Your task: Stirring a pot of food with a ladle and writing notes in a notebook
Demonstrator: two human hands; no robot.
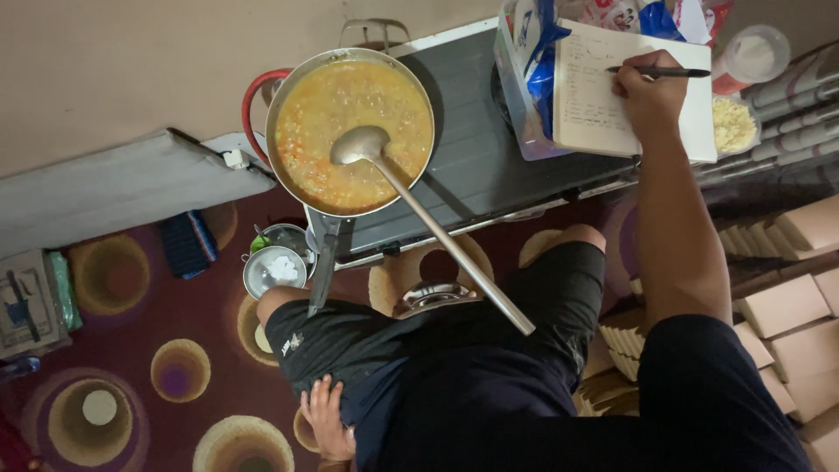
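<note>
**Writing in a notebook beside a simmering pan**

The right hand (648, 94) is closed around a black pen (660, 72), fingers pinched together on its barrel, with the pen lying nearly level and its tip end pointing away from the hand toward the far edge of the page. Directly under the hand lies an open white notebook (594, 96), already partly filled with handwriting on the side away from the hand's knuckles. The notebook rests on a clear plastic container (516, 96) that holds blue and white packets. Just beyond the hand, past the notebook's edge, stand a small tub of pale grains (734, 124) and a clear lidded cup (756, 52).

Well apart from the right hand, across the dark stove top (476, 149), sits a wide metal pan (350, 131) full of orange-yellow soup, with a long steel ladle (437, 232) leaning in it, its handle angled out over the person's lap.

The left hand (328, 424) lies flat on the person's thigh, fingers loosely spread and holding nothing. Nearest to it, above the knee, are two small steel bowls (275, 267) on the patterned carpet (175, 376).
</note>
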